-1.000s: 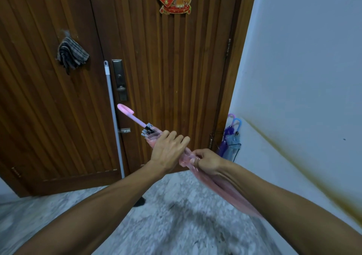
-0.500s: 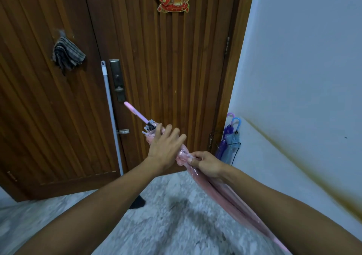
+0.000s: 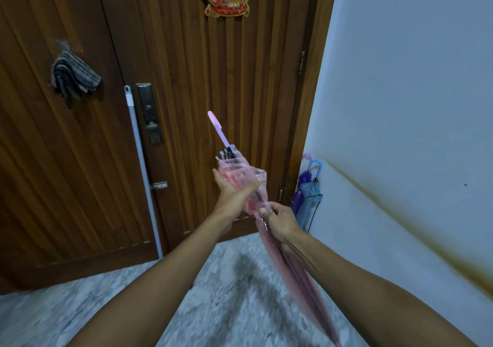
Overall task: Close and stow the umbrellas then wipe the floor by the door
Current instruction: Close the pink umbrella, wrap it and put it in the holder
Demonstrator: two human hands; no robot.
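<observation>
Pink umbrella (image 3: 269,242) runs diagonally, handle up toward door, tip low right; left hand (image 3: 234,194) wraps bunched canopy, right hand (image 3: 280,220) pinches it just below, nearer corner umbrella rack (image 3: 312,200).

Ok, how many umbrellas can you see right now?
3: the pink umbrella gripped in both hands, plus a purple umbrella and a blue umbrella standing in the wire rack by the door corner. More could be hidden.

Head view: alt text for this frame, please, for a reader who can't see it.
Both hands hold a folded pink umbrella before a wooden door: the left hand grips the bunched canopy, the right hand pinches it lower down. Two closed umbrellas stand in a wire rack by the wall.
</observation>
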